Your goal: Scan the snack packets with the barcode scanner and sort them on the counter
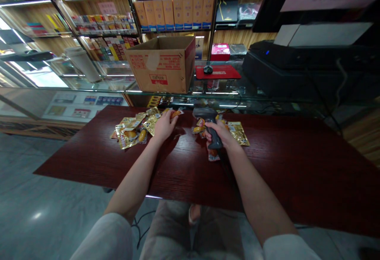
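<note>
My right hand [221, 133] is closed around the grip of a grey handheld barcode scanner [208, 122], its head pointing away from me over the dark red table [267, 165]. Gold snack packets [239, 132] lie under and beside that hand. My left hand [164, 124] rests on the table with its fingers pinching a gold snack packet [175, 113]. A loose pile of gold snack packets [132, 130] lies just left of that hand.
A cardboard box [163, 64] stands on the glass counter [118, 86] behind the table. A red mat [218, 72] and a black register machine [297, 68] sit to the right. Shelves of boxed goods [175, 12] fill the back wall.
</note>
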`<state>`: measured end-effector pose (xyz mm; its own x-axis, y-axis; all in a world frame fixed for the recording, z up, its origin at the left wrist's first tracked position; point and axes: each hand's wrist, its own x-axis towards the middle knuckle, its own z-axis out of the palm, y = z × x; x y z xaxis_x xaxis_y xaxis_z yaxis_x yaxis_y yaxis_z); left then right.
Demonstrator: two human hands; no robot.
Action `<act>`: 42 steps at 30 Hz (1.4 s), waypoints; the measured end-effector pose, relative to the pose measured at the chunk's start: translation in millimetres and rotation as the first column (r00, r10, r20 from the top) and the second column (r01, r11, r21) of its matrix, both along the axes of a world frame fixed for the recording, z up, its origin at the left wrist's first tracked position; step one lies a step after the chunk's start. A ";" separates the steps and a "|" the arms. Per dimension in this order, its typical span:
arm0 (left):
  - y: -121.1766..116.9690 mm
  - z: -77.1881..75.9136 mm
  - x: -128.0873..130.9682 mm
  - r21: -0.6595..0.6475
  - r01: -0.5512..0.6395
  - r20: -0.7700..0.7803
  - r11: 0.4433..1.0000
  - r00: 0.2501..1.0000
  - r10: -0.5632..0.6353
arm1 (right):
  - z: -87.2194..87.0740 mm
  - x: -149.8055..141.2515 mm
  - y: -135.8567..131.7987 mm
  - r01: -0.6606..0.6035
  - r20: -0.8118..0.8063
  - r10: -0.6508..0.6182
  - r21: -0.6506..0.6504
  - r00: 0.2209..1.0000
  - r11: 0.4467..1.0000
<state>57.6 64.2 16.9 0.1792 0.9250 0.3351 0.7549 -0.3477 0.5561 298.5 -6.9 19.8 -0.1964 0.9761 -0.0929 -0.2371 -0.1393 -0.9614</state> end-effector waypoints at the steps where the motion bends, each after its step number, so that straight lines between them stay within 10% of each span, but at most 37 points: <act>1: -0.1 0.4 -1.7 0.049 -0.042 -0.089 0.998 0.995 0.047 | 1.0 1.6 -0.1 0.013 -0.004 -0.013 -0.005 1.000 1.000; 8: 4.7 -6.1 -13.6 0.110 -0.229 -0.388 0.967 0.886 0.254 | 5.1 22.7 -1.7 0.125 0.006 -0.125 -0.001 0.992 0.992; 20: -3.3 -2.0 -9.7 0.233 -0.375 -0.285 0.898 0.856 0.431 | -9.8 69.8 5.3 0.348 -0.069 -0.345 0.037 0.936 0.937; 26: 4.2 -1.7 17.0 0.264 -0.112 -0.275 0.958 0.943 0.186 | -10.8 76.8 4.9 0.387 -0.098 -0.385 0.010 0.918 0.922; 31: 38.5 -8.7 67.1 -0.013 0.146 -0.171 0.989 0.974 -0.146 | -8.1 77.6 3.0 0.349 -0.075 -0.350 -0.025 0.934 0.937; 42: 70.2 -28.0 101.4 -0.232 0.137 -0.143 0.963 0.975 -0.173 | -10.3 74.6 6.2 0.303 -0.073 -0.303 -0.019 0.950 0.953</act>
